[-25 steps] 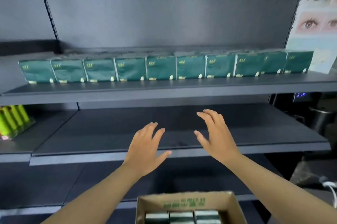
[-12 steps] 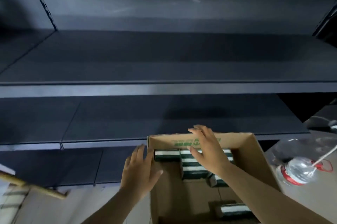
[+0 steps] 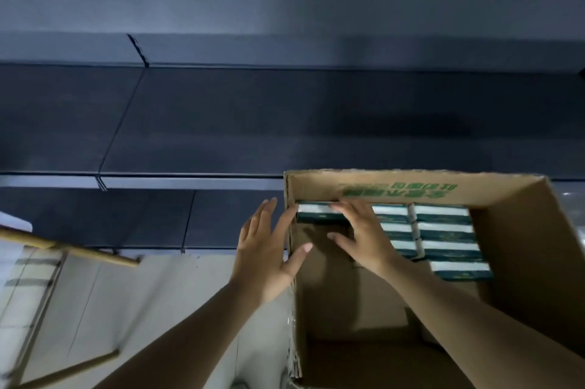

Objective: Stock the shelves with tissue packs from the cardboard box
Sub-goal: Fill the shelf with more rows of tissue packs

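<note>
Tissue packs (image 3: 441, 230) stacked at cardboard box (image 3: 519, 230) far wall | right hand (image 3: 367, 236) laid flat on them, fingers spread | left hand (image 3: 269, 249) held open at box's left edge, nothing gripped

Two bare forearms enter from the bottom edge of the view, each ending in a bare hand. The left hand (image 3: 269, 249) and the right hand (image 3: 367, 236) wear no gloves. No ring, watch or bracelet shows on either wrist or on the fingers. No sleeve reaches the part of the arms that is visible. The nails are short and plain. The picture is a little blurred, so finer details cannot be told.
</note>
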The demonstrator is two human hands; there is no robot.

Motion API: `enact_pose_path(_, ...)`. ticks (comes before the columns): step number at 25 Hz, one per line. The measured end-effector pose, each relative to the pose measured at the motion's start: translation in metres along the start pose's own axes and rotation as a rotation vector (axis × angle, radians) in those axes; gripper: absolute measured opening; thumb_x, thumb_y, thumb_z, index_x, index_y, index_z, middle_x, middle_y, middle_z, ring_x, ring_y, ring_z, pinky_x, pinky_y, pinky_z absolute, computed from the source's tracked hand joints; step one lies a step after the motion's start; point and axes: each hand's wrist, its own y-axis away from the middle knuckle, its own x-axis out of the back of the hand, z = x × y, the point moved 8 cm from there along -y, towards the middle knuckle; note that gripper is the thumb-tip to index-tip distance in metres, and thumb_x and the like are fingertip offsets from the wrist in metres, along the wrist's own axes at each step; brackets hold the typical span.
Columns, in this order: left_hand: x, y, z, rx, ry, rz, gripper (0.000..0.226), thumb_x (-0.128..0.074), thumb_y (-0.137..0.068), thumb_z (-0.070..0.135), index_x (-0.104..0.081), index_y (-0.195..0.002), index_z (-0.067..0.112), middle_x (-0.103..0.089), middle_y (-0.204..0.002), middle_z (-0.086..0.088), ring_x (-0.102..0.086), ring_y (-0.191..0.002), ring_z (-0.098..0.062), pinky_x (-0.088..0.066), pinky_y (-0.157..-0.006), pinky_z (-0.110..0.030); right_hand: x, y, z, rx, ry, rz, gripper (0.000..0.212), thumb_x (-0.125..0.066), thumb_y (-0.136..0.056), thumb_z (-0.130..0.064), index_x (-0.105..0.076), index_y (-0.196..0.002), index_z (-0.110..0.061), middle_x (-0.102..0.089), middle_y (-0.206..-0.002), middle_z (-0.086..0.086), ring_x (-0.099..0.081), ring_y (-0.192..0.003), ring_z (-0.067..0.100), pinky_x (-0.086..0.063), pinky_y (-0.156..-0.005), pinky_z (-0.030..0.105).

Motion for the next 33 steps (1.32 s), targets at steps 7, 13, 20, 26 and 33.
enact_pose_path(7,-0.009,-0.005,-0.004,-0.006,0.132,0.008,0.063,-0.019,-0.082,0.071,-0.012,-0.140,0.044,-0.014,-0.157,0.003,-0.004,-0.144,-0.015,-0.008,-0.111,-0.034,-0.026,-0.017,0.017,0.003,0.051,0.096,0.052,-0.083,-0.067,-0.021,-0.064,-0.115,-0.016,-0.059,-0.109,0.009,-0.053,-0.104,0.033,-0.047,-0.081,0.044)
enact_pose_path(13,-0.012,-0.007,-0.008,-0.028,0.146,0.043,0.062,-0.020,-0.084,0.071,-0.017,-0.139,0.041,-0.022,-0.155,0.000,-0.013,-0.144,-0.017,-0.015,-0.110,-0.038,-0.029,-0.024,0.015,0.071,0.141,0.079,0.058,-0.083,-0.063,-0.010,-0.065,-0.117,-0.021,-0.059,-0.110,0.010,-0.048,-0.100,0.029,-0.042,-0.072,0.042)
enact_pose_path(20,-0.010,-0.005,-0.006,-0.061,0.160,0.096,0.064,-0.015,-0.088,0.071,-0.023,-0.140,0.034,-0.030,-0.151,-0.003,-0.018,-0.142,-0.018,-0.016,-0.108,-0.035,-0.035,-0.033,0.010,0.156,0.067,0.059,0.053,-0.084,-0.062,-0.009,-0.069,-0.111,-0.020,-0.067,-0.107,0.000,-0.041,-0.093,0.017,-0.033,-0.079,0.033)
enact_pose_path(26,-0.008,-0.006,-0.006,-0.056,0.108,0.106,0.066,-0.017,-0.089,0.069,-0.029,-0.141,0.030,-0.034,-0.150,-0.004,-0.022,-0.142,-0.022,-0.022,-0.111,-0.045,-0.029,-0.028,0.003,0.202,0.045,0.098,0.048,-0.081,-0.063,0.001,-0.071,-0.105,-0.017,-0.068,-0.097,0.000,-0.059,-0.088,0.028,-0.048,-0.072,0.042)
enact_pose_path(33,0.003,-0.003,-0.002,-0.026,-0.084,0.062,0.082,-0.005,-0.077,0.083,-0.011,-0.145,0.038,-0.025,-0.153,-0.004,-0.014,-0.143,-0.024,-0.013,-0.114,-0.044,0.023,0.006,-0.017,0.154,-0.142,0.165,0.038,-0.076,-0.072,-0.005,-0.070,-0.108,-0.015,-0.069,-0.100,-0.001,-0.058,-0.092,0.024,-0.049,-0.082,0.045)
